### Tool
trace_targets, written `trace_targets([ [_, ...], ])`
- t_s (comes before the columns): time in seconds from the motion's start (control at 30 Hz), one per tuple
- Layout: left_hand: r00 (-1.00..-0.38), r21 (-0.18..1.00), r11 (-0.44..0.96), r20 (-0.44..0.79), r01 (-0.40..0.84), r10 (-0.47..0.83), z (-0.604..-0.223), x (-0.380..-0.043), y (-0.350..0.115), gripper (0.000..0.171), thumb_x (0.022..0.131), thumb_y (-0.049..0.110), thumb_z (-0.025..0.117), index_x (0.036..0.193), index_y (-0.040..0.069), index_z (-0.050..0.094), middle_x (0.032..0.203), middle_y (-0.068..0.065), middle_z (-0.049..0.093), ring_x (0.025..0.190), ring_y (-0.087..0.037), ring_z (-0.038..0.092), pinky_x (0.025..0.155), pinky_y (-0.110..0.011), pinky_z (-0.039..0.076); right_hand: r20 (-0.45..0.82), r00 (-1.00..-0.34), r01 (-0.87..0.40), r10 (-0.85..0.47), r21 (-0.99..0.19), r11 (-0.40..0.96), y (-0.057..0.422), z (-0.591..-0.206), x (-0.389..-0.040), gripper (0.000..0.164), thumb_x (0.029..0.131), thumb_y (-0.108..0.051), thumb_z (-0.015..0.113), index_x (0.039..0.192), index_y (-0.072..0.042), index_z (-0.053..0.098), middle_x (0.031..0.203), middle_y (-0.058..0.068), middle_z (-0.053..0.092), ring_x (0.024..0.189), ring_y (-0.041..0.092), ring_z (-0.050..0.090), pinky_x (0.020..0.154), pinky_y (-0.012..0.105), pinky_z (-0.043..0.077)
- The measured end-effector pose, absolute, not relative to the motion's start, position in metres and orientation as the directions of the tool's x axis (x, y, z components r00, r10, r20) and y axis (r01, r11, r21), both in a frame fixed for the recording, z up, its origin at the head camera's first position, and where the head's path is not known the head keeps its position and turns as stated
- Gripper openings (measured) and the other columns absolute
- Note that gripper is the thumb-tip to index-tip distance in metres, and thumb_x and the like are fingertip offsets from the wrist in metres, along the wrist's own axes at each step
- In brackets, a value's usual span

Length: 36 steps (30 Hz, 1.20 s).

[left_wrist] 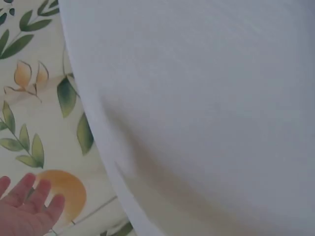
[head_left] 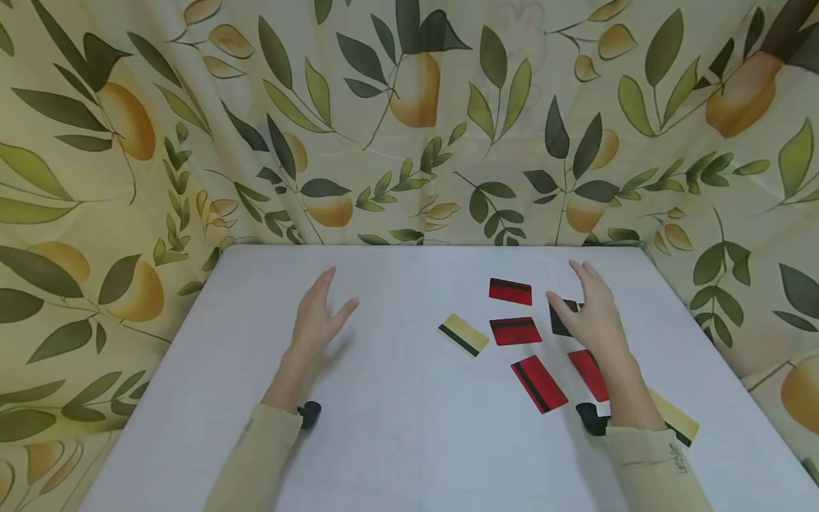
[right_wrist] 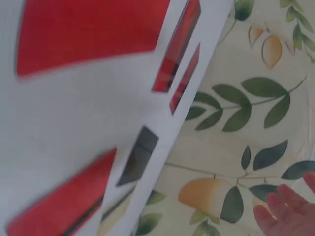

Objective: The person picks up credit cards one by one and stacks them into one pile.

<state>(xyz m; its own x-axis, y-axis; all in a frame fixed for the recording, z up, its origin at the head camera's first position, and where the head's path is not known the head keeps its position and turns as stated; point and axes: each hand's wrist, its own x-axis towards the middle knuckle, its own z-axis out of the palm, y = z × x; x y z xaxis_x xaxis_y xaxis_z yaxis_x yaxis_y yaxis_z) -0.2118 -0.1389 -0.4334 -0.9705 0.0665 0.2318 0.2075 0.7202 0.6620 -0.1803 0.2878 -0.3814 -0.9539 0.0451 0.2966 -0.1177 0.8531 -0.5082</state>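
My left hand [head_left: 315, 320] is held over the left half of the white table, fingers straight and thumb spread, holding nothing. My right hand [head_left: 595, 316] hovers on the right, fingers extended and thumb apart, also holding nothing. Partly behind it lies a black card [head_left: 560, 321]. Several red cards with a dark stripe lie about: one at the back [head_left: 510, 292], one below it [head_left: 515, 331], one tilted in front [head_left: 539, 384], and one [head_left: 587, 372] partly hidden by the right wrist. A yellow striped card [head_left: 463, 336] lies leftmost; another [head_left: 678, 419] is partly covered by the right forearm.
A white cloth covers the table [head_left: 397, 427]. Behind and beside it hangs a curtain [head_left: 384, 171] printed with leaves and fruit. Each wrist wears a small black device, one on the left [head_left: 310, 414] and one on the right [head_left: 592, 419].
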Motion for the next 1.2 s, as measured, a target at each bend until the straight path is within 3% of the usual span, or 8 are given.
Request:
trace_targets([
  [0.13,-0.989,0.898,0.42,0.145,0.131,-0.003,-0.43,-0.219,-0.124,0.063,0.088,0.036,0.06,0.139,0.011,0.034,0.133,-0.016,0.046,0.119,-0.034,0.046,0.098,-0.048,0.039,0.323,-0.923,-0.114,0.209,-0.75,0.652,0.28,-0.394,-0.178,0.056,0.09,-0.028,0.056,0.137,-0.004,0.037,0.136,0.023,0.039,0.124,0.04,0.037,0.098,0.058,0.033],
  [0.2,-0.997,0.958,0.281,0.07,0.063,-0.017,-0.429,-0.224,-0.115,0.057,0.088,0.033,0.06,0.136,0.011,0.038,0.126,-0.017,0.052,0.111,-0.035,0.052,0.092,-0.047,0.044,0.273,-0.912,-0.073,0.308,-0.844,0.531,0.281,-0.408,-0.18,0.052,0.09,-0.033,0.056,0.135,-0.011,0.042,0.132,0.016,0.046,0.118,0.03,0.046,0.098,0.042,0.041],
  [0.37,-0.993,0.992,0.022,-0.121,-0.122,-0.005,-0.428,-0.236,-0.097,0.048,0.089,0.027,0.058,0.131,0.007,0.044,0.12,-0.02,0.057,0.108,-0.036,0.055,0.089,-0.045,0.049,0.064,-0.91,0.03,0.41,-0.975,0.218,0.279,-0.425,-0.183,0.051,0.089,-0.038,0.056,0.134,-0.016,0.042,0.122,0.006,0.053,0.103,0.011,0.056,0.081,0.014,0.049],
  [0.47,-0.974,0.972,-0.064,-0.226,-0.226,0.014,-0.429,-0.244,-0.088,0.046,0.089,0.027,0.057,0.128,0.004,0.048,0.12,-0.022,0.057,0.107,-0.037,0.056,0.088,-0.046,0.049,-0.071,-0.935,0.072,0.346,-0.997,-0.009,0.268,-0.412,-0.172,0.056,0.093,-0.032,0.051,0.139,-0.007,0.033,0.122,0.008,0.05,0.1,0.01,0.058,0.082,0.018,0.05],
  [0.67,-0.915,0.909,-0.114,-0.394,-0.402,0.086,-0.433,-0.253,-0.071,0.048,0.086,0.029,0.059,0.127,0.005,0.049,0.116,-0.021,0.059,0.107,-0.035,0.057,0.089,-0.047,0.048,-0.317,-0.928,0.22,0.197,-0.89,-0.399,0.257,-0.401,-0.157,0.062,0.096,-0.03,0.046,0.146,-0.009,0.016,0.13,0.006,0.039,0.096,0.006,0.057,0.087,0.021,0.049],
  [0.9,-0.848,0.855,-0.094,-0.48,-0.509,0.224,-0.445,-0.264,-0.054,0.053,0.086,0.032,0.058,0.131,0.005,0.048,0.115,-0.02,0.061,0.105,-0.031,0.059,0.087,-0.043,0.05,-0.406,-0.909,0.309,0.099,-0.813,-0.493,0.244,-0.409,-0.15,0.069,0.095,-0.038,0.044,0.148,-0.015,0.007,0.15,0.009,0.014,0.127,0.018,0.036,0.103,0.027,0.034],
  [1.07,-0.812,0.847,-0.028,-0.5,-0.531,0.3,-0.458,-0.273,-0.043,0.051,0.086,0.039,0.056,0.125,0.006,0.053,0.109,-0.015,0.064,0.096,-0.026,0.064,0.079,-0.039,0.054,-0.455,-0.889,0.359,0.046,-0.757,-0.546,0.234,-0.416,-0.148,0.063,0.098,-0.037,0.035,0.148,-0.015,0.004,0.152,0.008,0.012,0.136,0.02,0.022,0.109,0.03,0.024],
  [1.2,-0.784,0.843,0.016,-0.508,-0.538,0.358,-0.461,-0.276,-0.034,0.052,0.085,0.041,0.056,0.122,0.005,0.054,0.107,-0.013,0.065,0.094,-0.024,0.065,0.078,-0.038,0.054,-0.502,-0.864,0.392,0.038,-0.719,-0.573,0.227,-0.421,-0.147,0.056,0.099,-0.034,0.033,0.147,-0.016,0.009,0.152,0.006,0.015,0.136,0.02,0.024,0.108,0.031,0.026],
])
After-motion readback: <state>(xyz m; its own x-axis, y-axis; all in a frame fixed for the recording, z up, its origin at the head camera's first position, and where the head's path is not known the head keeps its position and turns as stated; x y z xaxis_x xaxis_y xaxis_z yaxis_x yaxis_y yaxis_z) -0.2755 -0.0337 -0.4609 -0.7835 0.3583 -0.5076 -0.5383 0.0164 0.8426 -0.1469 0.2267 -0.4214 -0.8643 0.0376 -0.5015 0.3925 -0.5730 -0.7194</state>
